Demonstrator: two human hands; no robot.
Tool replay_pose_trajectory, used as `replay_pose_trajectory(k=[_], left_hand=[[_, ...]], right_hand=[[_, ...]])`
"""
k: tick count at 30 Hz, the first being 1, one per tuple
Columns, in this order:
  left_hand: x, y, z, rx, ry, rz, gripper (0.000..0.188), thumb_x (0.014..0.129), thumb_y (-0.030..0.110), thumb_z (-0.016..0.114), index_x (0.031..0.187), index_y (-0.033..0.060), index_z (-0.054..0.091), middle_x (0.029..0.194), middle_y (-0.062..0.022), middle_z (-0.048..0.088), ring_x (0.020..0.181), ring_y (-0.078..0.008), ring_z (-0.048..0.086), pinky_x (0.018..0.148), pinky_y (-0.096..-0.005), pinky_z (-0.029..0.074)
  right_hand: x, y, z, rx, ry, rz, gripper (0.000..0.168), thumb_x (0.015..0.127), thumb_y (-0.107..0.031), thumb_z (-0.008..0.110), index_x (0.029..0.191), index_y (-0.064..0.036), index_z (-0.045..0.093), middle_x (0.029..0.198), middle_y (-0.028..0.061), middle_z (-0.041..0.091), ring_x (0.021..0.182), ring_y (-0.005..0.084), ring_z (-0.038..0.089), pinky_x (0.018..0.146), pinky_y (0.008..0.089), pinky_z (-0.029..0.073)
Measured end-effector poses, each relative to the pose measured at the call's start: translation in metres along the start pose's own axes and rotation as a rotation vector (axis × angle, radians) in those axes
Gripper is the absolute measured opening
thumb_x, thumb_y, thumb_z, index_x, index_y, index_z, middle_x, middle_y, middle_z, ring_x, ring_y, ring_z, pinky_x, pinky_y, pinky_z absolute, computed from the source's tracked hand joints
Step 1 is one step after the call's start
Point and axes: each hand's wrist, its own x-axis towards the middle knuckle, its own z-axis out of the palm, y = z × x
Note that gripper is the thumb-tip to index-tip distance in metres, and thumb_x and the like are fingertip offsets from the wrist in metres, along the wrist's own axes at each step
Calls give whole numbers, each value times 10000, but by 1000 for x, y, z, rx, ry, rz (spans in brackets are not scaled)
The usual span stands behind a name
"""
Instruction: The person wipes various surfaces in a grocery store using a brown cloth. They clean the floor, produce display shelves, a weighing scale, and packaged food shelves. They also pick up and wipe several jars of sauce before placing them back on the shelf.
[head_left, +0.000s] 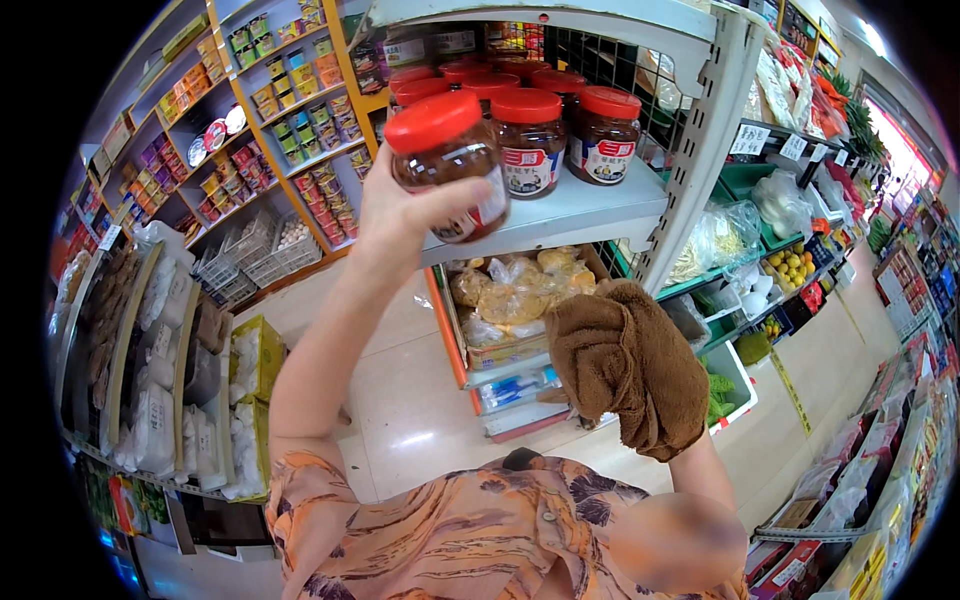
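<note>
A red-lidded glass jar of dark preserved food (442, 169) is gripped by my left hand (409, 214), tilted, just in front of the metal shelf (555, 217). More jars of the same kind (529, 142) stand upright on that shelf in rows, their labels facing me. Over my right hand lies a brown terry cloth (634, 367); it hides the fingers, so how they are bent cannot be seen. The cloth hangs to the right of and below the shelf's front edge, near the slotted upright (701, 150).
Below the shelf sits a cardboard box of plastic-bagged food (517, 300). Racks of bagged goods (157, 360) stand at left, with stocked wall shelves (270, 112) behind. Produce crates (739, 382) line the right side, beside the tiled aisle (810, 360).
</note>
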Motion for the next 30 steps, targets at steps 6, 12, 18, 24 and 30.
replay_pose_trajectory(k=[6,12,18,24,30], left_hand=[[35,-17,-37,78,48,-99,666,705,27,813,1271,7,463,1152,-112,619,1024,-209,632,917,-370,526],[43,-19,-44,163,12,-151,816,615,91,899,1299,17,460,1155,-118,633,1024,-192,632,916,-343,515],[48,-20,-34,261,-33,-120,868,589,103,915,1313,-1,448,1189,-130,630,1077,-218,626,946,-356,513],[46,-24,-39,297,-43,-81,873,588,111,918,1315,-3,449,1207,-135,622,1105,-225,616,973,-362,503],[43,-19,-37,333,-33,-73,923,599,164,924,1354,-15,424,1256,-154,586,1153,-226,578,1005,-367,474]], right_hand=[[1,7,28,310,221,113,184,915,-141,604,947,-81,432,936,29,407,822,117,424,721,273,379],[6,-1,54,390,378,216,193,898,-104,578,784,-83,424,752,-11,380,649,105,370,607,248,342],[7,21,0,666,-95,148,328,952,-158,565,1210,-56,390,1130,81,460,985,195,478,909,333,425],[6,8,29,1060,237,372,109,915,-75,560,871,-40,466,807,6,432,681,120,388,673,235,394],[4,26,-17,756,-239,286,337,1029,-177,431,1310,10,421,1151,101,467,1022,172,516,1037,356,429]])
